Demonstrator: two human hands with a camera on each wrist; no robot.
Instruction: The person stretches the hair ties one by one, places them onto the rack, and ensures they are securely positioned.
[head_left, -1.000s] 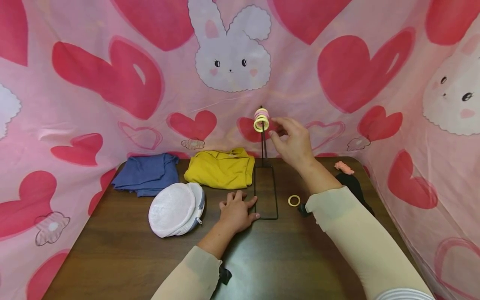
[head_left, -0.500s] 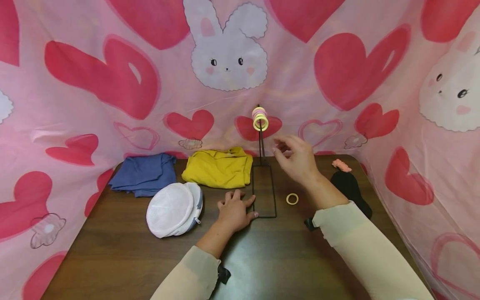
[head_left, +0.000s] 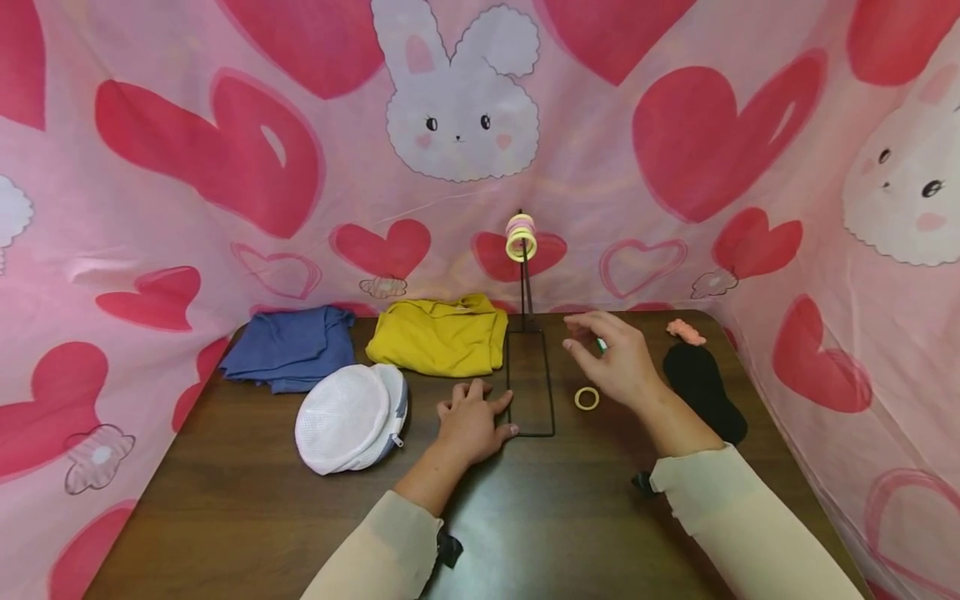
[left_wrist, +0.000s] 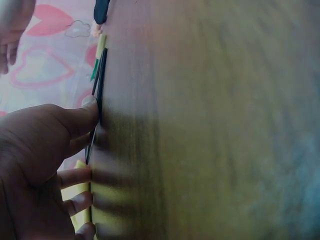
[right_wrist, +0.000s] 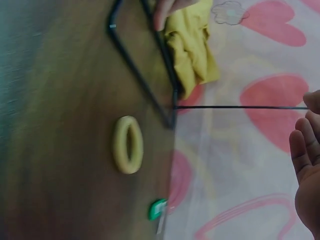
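My left hand rests on the table with its fingers spread, thumb and index finger touching the left side of a black wire stand's base. Yellow and pink ring-shaped hair ties hang high on the stand's arm. Right of the base, my right hand hovers with loosely bent fingers and nothing in them. Just below its fingertips in the head view, a single yellow ring lies flat on the table; the right wrist view shows this yellow ring too. A small green-and-white item, partly hidden by the hand in the head view, lies behind it.
Folded blue cloth and folded yellow cloth lie along the back edge. A white mesh laundry bag sits left of my left hand. At right are a black sock-like item and a coral scrunchie.
My right hand has drawn back from the rings on the stand, coming down and to the right toward the loose yellow ring. The left hand has stayed at the base.
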